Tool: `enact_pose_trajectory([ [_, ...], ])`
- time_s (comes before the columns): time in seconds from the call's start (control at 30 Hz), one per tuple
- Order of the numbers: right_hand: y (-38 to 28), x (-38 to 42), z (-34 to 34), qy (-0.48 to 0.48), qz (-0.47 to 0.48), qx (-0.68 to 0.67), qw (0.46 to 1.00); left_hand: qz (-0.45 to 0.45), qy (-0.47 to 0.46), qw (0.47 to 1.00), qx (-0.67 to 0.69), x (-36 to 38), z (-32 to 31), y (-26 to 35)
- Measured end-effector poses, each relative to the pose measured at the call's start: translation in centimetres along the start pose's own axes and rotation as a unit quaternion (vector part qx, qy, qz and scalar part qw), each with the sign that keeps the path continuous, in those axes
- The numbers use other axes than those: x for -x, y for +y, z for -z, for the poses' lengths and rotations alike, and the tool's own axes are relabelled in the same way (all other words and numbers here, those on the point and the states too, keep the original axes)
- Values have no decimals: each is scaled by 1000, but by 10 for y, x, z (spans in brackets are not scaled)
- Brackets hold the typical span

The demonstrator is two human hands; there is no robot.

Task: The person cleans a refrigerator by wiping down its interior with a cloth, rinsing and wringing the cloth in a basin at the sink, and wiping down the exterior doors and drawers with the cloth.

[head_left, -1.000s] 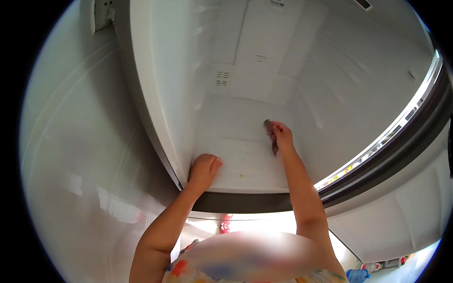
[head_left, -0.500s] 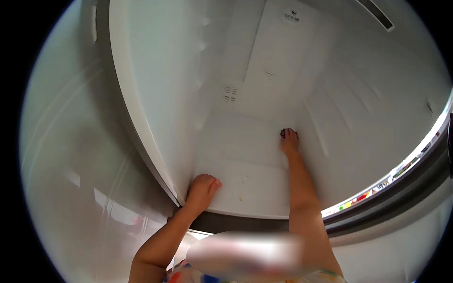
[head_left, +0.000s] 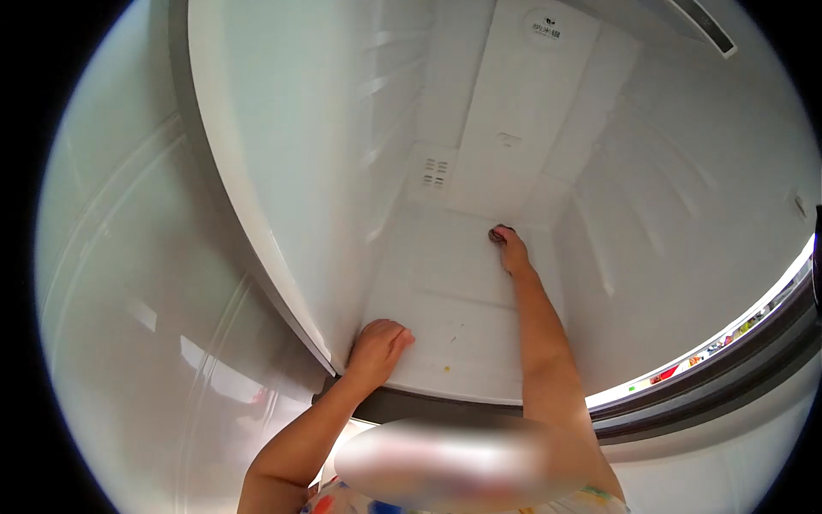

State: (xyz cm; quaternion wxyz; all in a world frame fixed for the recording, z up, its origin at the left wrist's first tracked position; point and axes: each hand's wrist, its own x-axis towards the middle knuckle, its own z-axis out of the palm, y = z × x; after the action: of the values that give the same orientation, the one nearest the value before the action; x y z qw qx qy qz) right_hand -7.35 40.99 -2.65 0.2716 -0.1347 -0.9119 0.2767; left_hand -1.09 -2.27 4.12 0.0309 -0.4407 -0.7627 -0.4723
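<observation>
Inside the empty white fridge compartment [head_left: 531, 154] we see both of the person's bare arms reaching in from below. The right hand [head_left: 511, 251] is stretched far back over the compartment floor [head_left: 445, 274], close to where the floor meets the rear wall, and its fingers are closed around a small dark cloth [head_left: 497, 233] that is pressed against the floor. Only a bunched bit of the cloth shows beyond the fingertips, so we cannot tell its full shape. The left hand [head_left: 379, 345] rests at the front left corner of the floor, just beside the left side wall [head_left: 300, 171]; its fingers are curled loosely together on the front edge, gripping nothing that we can make out. A small yellowish speck [head_left: 446, 369] lies on the floor near the front, between the two arms and nearer the left hand. On the rear wall, above the right hand, a vent grille [head_left: 435, 172] sits beside a raised centre panel. To the right, the open door's edge [head_left: 711, 360] curves past with colourful items showing behind it.
</observation>
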Motion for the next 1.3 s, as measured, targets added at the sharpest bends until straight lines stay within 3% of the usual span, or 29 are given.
enact_pose_trajectory([
  [0.1,4,-9,-32,-44,25,-206,977,-1,7,1000,8,-1,0,1],
  [0.27,-78,16,-8,-83,13,-108,991,-1,-8,1000,12,0,2,-2],
  [0.5,-90,43,-5,-121,52,-149,980,-25,11,1000,12,3,-2,-11],
  [0.6,-107,66,3,-115,84,-63,988,-33,-3,999,29,2,2,-9],
  [0.8,-151,111,29,-153,71,-72,983,-39,-7,999,20,1,2,-8],
  [0.9,-162,132,34,-196,6,-139,971,-31,-7,999,33,2,0,-12],
  [1.0,-164,141,30,-127,58,-72,988,-31,-3,999,40,3,1,-10],
  [1.1,-172,149,42,-176,-37,-209,961,-28,-9,999,36,2,4,-6],
  [1.2,-192,147,80,-168,-199,-290,921,-30,-17,999,26,1,-3,-16],
  [1.3,-121,115,86,71,-168,-337,924,1,-13,999,47,1,-3,-12],
])
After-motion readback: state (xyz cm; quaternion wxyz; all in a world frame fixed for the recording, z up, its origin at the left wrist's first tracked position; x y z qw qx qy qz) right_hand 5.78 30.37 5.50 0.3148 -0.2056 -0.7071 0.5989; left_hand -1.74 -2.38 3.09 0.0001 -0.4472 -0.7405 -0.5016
